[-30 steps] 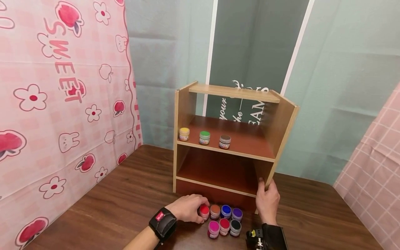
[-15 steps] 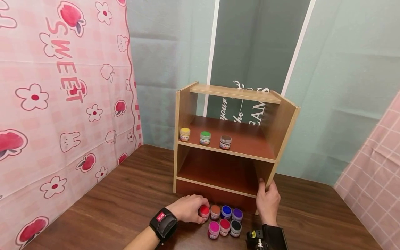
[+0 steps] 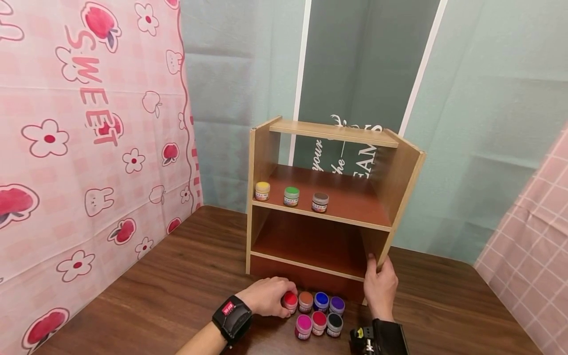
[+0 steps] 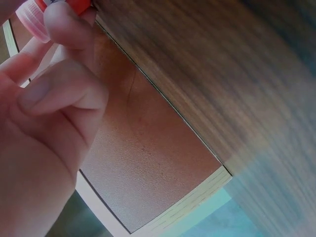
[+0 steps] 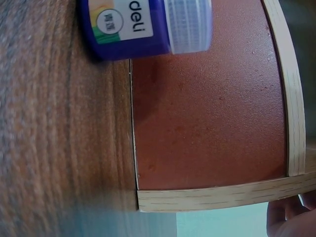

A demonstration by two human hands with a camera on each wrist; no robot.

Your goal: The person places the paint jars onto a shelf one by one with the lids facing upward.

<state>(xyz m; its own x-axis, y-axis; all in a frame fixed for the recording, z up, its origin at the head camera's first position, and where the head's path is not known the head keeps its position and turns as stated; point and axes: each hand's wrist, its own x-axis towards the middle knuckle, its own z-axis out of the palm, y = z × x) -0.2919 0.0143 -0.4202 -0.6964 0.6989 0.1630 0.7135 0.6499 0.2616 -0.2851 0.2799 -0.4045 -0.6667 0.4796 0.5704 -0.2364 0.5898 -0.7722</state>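
My left hand (image 3: 268, 297) holds a small red-lidded paint jar (image 3: 290, 301) between thumb and fingers, at the left end of a cluster of jars in front of the shelf. In the left wrist view its red body and clear lid (image 4: 32, 20) show at the fingertips. My right hand (image 3: 380, 286) grips the front edge of the right side panel (image 3: 401, 197) of the small wooden shelf, thumb on the inner side. In the right wrist view, fingers (image 5: 291, 217) show at that panel's edge and a purple paint jar (image 5: 129, 27) stands close by.
Beside the held jar stand orange (image 3: 305, 301), blue (image 3: 321, 300), purple (image 3: 337, 304), magenta (image 3: 303, 326), red (image 3: 318, 322) and black (image 3: 335, 324) jars. Yellow (image 3: 262, 191), green (image 3: 291, 195) and dark brown (image 3: 320, 202) jars line the middle shelf (image 3: 350, 197). Patterned cloths hang around the table.
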